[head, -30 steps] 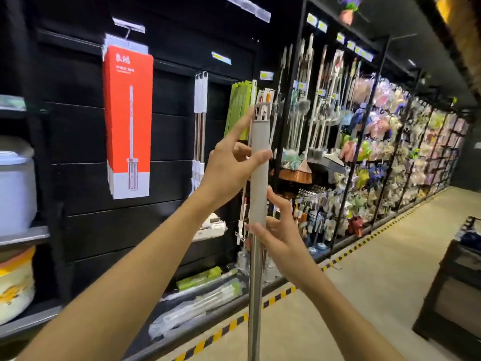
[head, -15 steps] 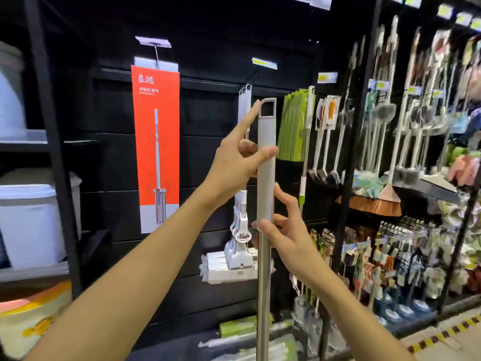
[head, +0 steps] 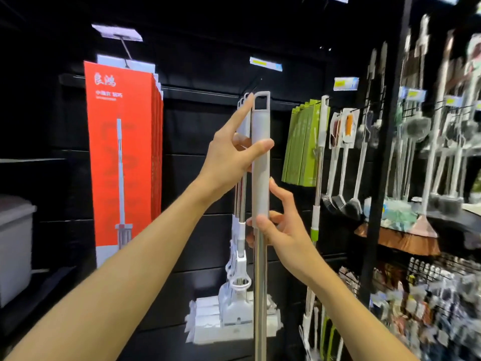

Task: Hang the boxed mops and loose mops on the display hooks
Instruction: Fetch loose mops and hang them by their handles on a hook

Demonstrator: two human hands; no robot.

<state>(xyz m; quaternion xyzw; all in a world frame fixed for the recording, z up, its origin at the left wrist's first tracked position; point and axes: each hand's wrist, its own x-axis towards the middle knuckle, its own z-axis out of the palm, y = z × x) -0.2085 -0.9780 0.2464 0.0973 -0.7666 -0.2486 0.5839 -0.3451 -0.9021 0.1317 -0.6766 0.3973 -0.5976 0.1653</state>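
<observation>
The loose mop (head: 260,162) stands upright, its long axis vertical, just in front of the hung mops (head: 240,230) on the dark display wall. The left hand (head: 231,162) pinches the grey sleeve high up, forefinger laid along it toward the hanging loop (head: 261,100); the right hand (head: 282,227) holds it lower, where sleeve meets steel pole. The hook (head: 256,84) lies just above and behind the loop, nearer the left hand. The hook is dim against the black, and the mop's head is cut off below.
</observation>
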